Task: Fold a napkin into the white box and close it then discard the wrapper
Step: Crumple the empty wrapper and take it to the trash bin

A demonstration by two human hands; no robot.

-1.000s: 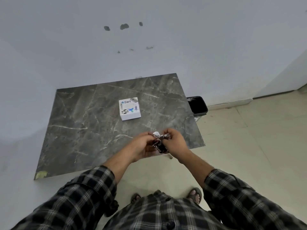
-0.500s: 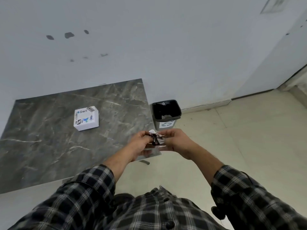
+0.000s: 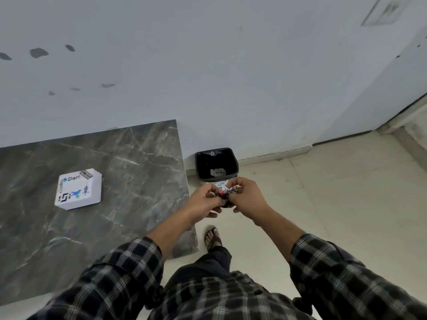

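Note:
The white box (image 3: 78, 188) lies closed on the dark marble table (image 3: 129, 181), well to the left of my hands. A crumpled dark wrapper (image 3: 225, 192) with red and silver patches is pinched between my left hand (image 3: 204, 200) and my right hand (image 3: 246, 197). Both hands hover just past the table's right edge, slightly nearer to me than the small black bin (image 3: 216, 163) on the floor. The napkin is not visible.
The bin stands against the white wall (image 3: 231, 77) and holds a scrap of paper. Beige tiled floor (image 3: 323, 192) spreads to the right. My sandalled foot (image 3: 212, 236) is beside the table's near right corner. A doorway edge shows at far right.
My view has swung right and I have stepped toward the bin. Both hands, still gripping the wrapper, moved from over the table's front edge to beside its right edge, close to the bin.

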